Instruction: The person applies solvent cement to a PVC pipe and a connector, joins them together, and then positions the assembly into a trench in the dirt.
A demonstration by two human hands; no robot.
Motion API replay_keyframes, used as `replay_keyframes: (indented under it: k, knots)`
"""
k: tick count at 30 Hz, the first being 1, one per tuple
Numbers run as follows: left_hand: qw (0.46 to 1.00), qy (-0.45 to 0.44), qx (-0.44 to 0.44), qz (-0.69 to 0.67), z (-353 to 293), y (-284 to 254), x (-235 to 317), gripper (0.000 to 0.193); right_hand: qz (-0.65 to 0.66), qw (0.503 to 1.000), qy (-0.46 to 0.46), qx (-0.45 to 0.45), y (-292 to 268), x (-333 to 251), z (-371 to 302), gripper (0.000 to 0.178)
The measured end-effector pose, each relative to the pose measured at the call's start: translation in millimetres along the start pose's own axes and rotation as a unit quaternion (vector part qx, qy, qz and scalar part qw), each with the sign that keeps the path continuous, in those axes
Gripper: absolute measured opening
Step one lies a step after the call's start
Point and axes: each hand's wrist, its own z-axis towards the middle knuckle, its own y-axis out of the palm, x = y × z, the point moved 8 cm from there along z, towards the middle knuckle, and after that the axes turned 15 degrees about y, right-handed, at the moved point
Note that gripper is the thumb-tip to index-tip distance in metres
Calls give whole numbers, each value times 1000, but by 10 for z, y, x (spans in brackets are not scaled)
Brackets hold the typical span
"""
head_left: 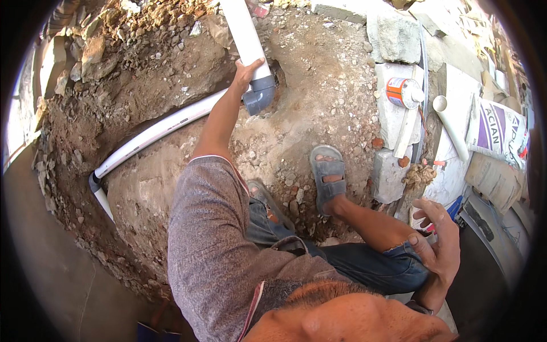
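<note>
A thick white plastic pipe [244, 34] runs from the top of the view down into a grey elbow fitting [260, 97]. My left hand [248, 70] is closed around this pipe just above the elbow; part of the grip is hidden behind the pipe. A second white pipe [162, 124] stretches from beside the elbow along the trench to another dark grey elbow [94, 182] at the left. My right hand [437, 238] is raised over my right knee with nothing in it, its fingers apart and slightly bent.
Loose soil and stones [165, 43] border the trench. At right, concrete blocks [393, 40] carry an orange-and-white can [403, 92]. Past it lie a short pipe piece [453, 130] and a printed sack [497, 132]. My sandalled foot [329, 176] rests on the dirt.
</note>
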Motion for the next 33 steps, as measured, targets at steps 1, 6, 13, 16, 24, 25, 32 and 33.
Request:
replay_keyframes:
  k: [1, 6, 13, 16, 24, 25, 32, 33]
  knots:
    - [1000, -1, 11, 11, -4, -101, -115, 99, -18, 999, -31, 2, -9, -50, 22, 60]
    - [999, -20, 37, 9, -139, -10, -292, 99, -9, 1000, -21, 3, -31, 50, 73, 59]
    - [999, 9, -4, 51, -55, 26, -228, 87, -5, 1000, -17, -3, -52, 102, 118, 63]
    - [992, 9, -123, -21, 3, 175, -200, 86, 21, 1000, 0, -5, -68, 142, 92, 64]
    - [997, -4, -68, 25, -41, 160, -233, 82, 6, 1000, 21, -14, -58, 224, 100, 65]
    - [998, -8, -45, 37, -66, 143, -253, 79, 5, 999, 26, -18, -55, 244, 101, 66]
    - [998, -41, -32, 34, 4, 80, -433, 82, 12, 999, 29, -15, -48, 278, 93, 65]
    - [997, -49, -43, 37, 4, 105, -485, 83, 15, 999, 33, -13, -47, 291, 86, 66]
